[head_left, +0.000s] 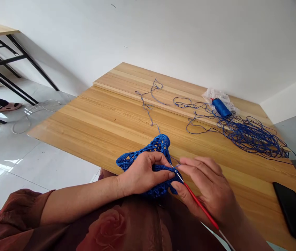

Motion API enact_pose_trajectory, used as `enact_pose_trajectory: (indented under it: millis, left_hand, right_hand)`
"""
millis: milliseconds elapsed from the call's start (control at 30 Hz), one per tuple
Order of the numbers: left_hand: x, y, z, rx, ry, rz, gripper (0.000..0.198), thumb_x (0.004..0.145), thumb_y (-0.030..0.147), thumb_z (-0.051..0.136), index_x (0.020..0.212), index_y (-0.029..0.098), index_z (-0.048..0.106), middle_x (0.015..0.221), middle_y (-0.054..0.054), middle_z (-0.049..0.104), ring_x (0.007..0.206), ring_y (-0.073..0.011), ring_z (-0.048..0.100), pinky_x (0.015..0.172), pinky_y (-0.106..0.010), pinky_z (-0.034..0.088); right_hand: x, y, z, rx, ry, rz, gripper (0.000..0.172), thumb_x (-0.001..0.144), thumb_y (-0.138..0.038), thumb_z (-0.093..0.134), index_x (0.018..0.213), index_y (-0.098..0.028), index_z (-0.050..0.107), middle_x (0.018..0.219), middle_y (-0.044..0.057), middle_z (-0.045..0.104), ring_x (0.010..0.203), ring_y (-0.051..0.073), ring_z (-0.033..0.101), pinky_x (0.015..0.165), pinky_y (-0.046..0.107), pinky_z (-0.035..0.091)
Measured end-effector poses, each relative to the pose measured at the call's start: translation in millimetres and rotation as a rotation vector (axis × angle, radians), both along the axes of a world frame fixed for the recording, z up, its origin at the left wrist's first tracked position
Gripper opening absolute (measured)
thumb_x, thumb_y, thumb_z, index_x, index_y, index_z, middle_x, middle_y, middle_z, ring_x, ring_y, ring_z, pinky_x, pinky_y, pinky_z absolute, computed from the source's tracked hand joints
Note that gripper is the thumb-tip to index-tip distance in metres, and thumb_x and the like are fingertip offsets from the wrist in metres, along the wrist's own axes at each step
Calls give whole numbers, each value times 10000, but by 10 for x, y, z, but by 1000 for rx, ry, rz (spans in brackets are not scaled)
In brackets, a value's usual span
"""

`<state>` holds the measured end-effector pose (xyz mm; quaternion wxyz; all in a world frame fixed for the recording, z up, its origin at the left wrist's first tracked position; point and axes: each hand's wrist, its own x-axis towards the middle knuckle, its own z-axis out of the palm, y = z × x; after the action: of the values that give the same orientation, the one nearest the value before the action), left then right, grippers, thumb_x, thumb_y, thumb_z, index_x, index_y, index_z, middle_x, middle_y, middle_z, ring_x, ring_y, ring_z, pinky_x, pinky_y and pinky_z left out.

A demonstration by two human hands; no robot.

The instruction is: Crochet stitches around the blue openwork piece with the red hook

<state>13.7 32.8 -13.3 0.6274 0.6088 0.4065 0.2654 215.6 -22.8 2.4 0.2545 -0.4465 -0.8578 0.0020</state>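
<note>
A blue openwork crochet piece [161, 141] rests above my lap at the table's front edge. My left hand [148, 170] is closed on it, pinching its upper edge between thumb and forefinger. The silver tip of a red-handled crochet hook [199, 202] reaches into the stitches beside my left fingertips. My right hand [208, 184] is around the hook, whose handle slants across the thumb and palm. Its fingertips, slightly blurred, are at a thin blue strand near the hook's tip. The underside of the crochet piece is partly hidden by my hands.
On the wooden table [90, 118], a blue yarn spool [221, 107] lies by a crumpled plastic bag [213, 93]. Loose blue yarn [255, 136] tangles at the right, with strands trailing leftward. A black phone [294, 212] lies at the right edge. Another person's foot [10, 106] shows far left.
</note>
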Motion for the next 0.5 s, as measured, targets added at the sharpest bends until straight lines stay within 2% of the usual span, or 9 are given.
enact_pose_trajectory:
  millis: [100, 233, 300, 367, 500]
  left_hand:
    - [-17, 6, 16, 84, 75, 0, 143, 810, 279, 731, 836, 138, 728, 854, -45, 749, 804, -179, 659, 763, -282, 500]
    - [-36, -2, 32, 167, 68, -9, 141, 856, 226, 679, 944, 149, 757, 934, -38, 772, 876, -173, 685, 837, -265, 500]
    - [-50, 7, 53, 150, 38, -42, 131, 864, 190, 658, 935, 141, 756, 928, -39, 769, 874, -163, 682, 842, -251, 496]
    - [-66, 30, 79, 101, -7, -98, 104, 854, 179, 662, 896, 130, 743, 881, -40, 750, 835, -154, 662, 810, -243, 492]
    - [-91, 78, 95, -82, -116, -218, 91, 808, 205, 711, 853, 126, 718, 816, -31, 707, 765, -141, 612, 741, -240, 479]
  right_hand:
    - [19, -102, 30, 103, -85, -3, 232, 882, -179, 711, 1104, -119, 676, 1003, 114, 722, 958, 272, 585, 889, 441, 458]
    - [32, -171, 78, 62, -85, 11, 260, 913, -139, 641, 1166, -93, 680, 1041, 123, 714, 979, 267, 580, 913, 442, 451]
    - [68, -155, 129, -71, -7, 39, 265, 941, -140, 584, 1191, -120, 670, 1061, 107, 703, 1008, 248, 580, 928, 416, 465]
    - [124, -109, 178, -275, 110, 91, 270, 973, -159, 528, 1208, -180, 659, 1070, 75, 693, 1030, 218, 588, 906, 369, 492]
    - [198, 16, 150, -584, 398, 214, 212, 1028, -299, 469, 1086, -266, 670, 966, 29, 679, 945, 187, 621, 828, 343, 520]
